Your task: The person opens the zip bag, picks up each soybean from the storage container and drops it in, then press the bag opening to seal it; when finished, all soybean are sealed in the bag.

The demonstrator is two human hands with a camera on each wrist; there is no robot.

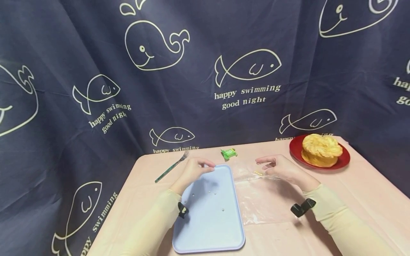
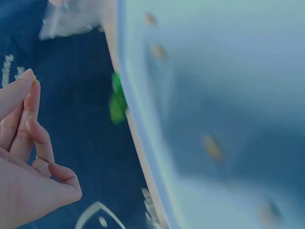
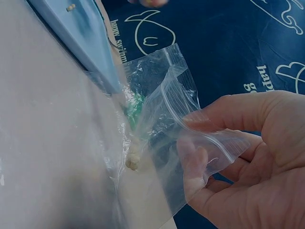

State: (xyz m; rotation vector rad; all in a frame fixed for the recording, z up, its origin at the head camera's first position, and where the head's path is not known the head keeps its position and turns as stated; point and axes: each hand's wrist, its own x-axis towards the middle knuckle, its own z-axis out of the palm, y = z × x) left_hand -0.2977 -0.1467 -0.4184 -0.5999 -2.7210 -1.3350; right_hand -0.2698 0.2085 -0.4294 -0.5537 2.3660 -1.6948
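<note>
Blue tray (image 1: 208, 227) — at its far edge my left hand (image 1: 194, 170) pinches a bead (image 2: 35, 80); beside it, my right hand (image 1: 279, 167) a clear bag (image 3: 162, 114).

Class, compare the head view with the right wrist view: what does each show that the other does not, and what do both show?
Only the head view shows the round red plate bearing golden-yellow bread, and the small black devices on both wrists.

Only the right wrist view shows distinctly the ribbed zip seal of the clear plastic bag.

Both show that bag, the right hand holding it, small pale-yellow beads in it, the green packet and the light-blue rectangular tray, cut off in the wrist view.
</note>
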